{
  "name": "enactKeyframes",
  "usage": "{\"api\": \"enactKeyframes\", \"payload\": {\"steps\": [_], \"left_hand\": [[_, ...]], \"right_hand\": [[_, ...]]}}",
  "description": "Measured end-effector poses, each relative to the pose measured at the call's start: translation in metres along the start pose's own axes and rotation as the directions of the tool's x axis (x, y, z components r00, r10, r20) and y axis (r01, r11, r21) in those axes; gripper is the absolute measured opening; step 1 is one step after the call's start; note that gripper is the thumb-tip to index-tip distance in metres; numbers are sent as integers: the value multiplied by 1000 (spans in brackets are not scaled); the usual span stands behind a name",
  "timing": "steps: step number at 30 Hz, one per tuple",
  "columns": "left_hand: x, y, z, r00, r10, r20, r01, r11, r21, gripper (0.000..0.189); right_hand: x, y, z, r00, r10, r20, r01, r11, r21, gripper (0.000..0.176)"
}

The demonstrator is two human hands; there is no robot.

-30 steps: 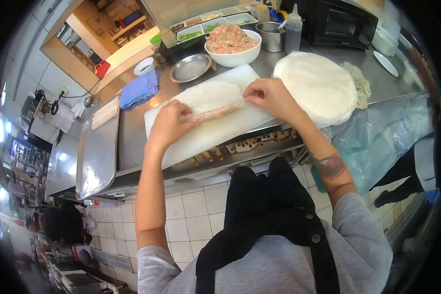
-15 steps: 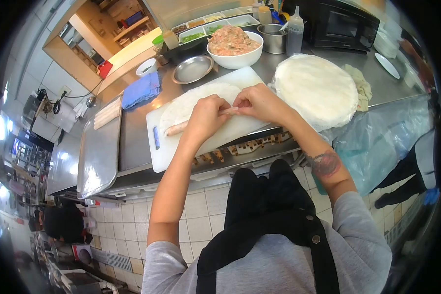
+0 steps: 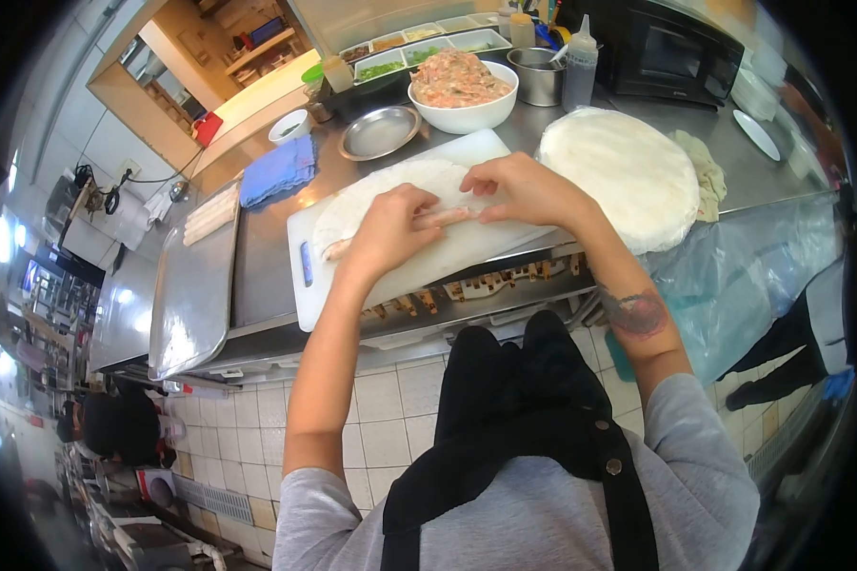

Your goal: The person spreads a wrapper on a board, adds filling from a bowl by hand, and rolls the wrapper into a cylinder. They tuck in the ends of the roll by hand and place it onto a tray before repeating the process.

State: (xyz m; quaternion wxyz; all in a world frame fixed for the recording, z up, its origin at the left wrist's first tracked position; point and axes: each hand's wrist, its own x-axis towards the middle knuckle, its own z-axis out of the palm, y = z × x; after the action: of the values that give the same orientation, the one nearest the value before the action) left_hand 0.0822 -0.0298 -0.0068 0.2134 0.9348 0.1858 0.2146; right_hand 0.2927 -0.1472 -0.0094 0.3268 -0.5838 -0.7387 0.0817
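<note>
A long strip of pinkish meat filling (image 3: pixel 459 215) lies along the near side of a round white wrapper sheet (image 3: pixel 352 205), on a white cutting board (image 3: pixel 319 297). Over the middle of the strip is my left hand (image 3: pixel 390 228), thumb and forefinger apart, touching the filling and hiding part of it. My right hand (image 3: pixel 528 193) curves over the strip's right end. Its thumb is low beside the filling and its fingers are raised, with a gap between them.
A stack of white wrappers (image 3: pixel 619 181) stands right of the board. Behind are a bowl of minced filling (image 3: pixel 464 116), a metal plate (image 3: pixel 381 132) and a microwave (image 3: pixel 671 52). A tray (image 3: pixel 195 295) with several pale rolls (image 3: pixel 211 214) and a blue cloth (image 3: pixel 278 171) are left.
Both hands were pinching close together at the strip's right part. Now their fingers have spread, and the right hand has moved slightly right, widening the gap between the hands.
</note>
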Motion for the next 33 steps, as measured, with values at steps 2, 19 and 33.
{"api": "enactKeyframes", "payload": {"steps": [2,19,33], "left_hand": [[-13,-8,-16,998,32,-57,-32,999,9,29],[-56,-61,-77,966,-239,96,228,967,113,25],[-48,-86,-86,951,-270,151,282,958,-61,16]], "right_hand": [[0,-4,-6,1000,1,-6,-1,999,-36,34],[27,-8,19,987,-153,59,156,986,-56,33],[52,13,11,949,75,307,-126,981,150,23]]}}
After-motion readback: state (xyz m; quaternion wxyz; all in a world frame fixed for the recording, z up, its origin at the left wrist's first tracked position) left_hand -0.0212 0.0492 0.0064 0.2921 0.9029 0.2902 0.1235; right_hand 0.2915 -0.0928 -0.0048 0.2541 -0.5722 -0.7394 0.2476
